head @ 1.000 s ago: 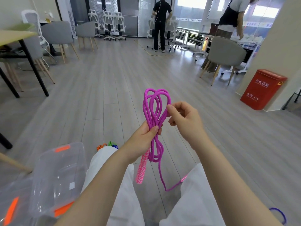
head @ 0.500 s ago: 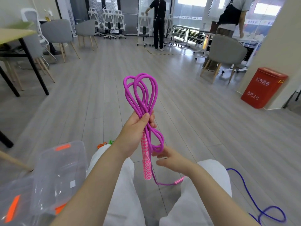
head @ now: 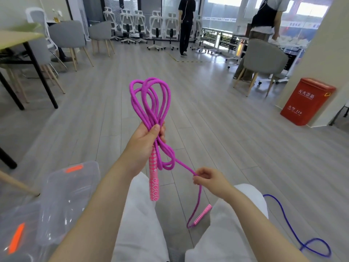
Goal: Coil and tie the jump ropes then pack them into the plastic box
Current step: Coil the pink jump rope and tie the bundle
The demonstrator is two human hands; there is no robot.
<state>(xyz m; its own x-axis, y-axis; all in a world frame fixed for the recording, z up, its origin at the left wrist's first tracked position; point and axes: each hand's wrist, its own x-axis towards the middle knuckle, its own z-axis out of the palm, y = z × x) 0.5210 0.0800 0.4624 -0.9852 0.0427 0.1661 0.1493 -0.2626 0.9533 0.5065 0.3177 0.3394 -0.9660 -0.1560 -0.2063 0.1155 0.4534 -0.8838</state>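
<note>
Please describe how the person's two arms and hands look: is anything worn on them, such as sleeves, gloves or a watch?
Both forearms are bare as far as the picture shows; no sleeve edge is in view. The left hand and the right hand wear no gloves, and no ring, watch or bracelet shows. Below them the person's legs are in white trousers.

The person's forearms [head: 105, 205] are bare and sleeveless in view, and both legs wear white trousers [head: 139, 233].

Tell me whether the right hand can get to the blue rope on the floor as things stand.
Probably not yet: the right hand is pinching the purple rope. The blue rope lies open on the floor on that side, nothing over it.
</note>
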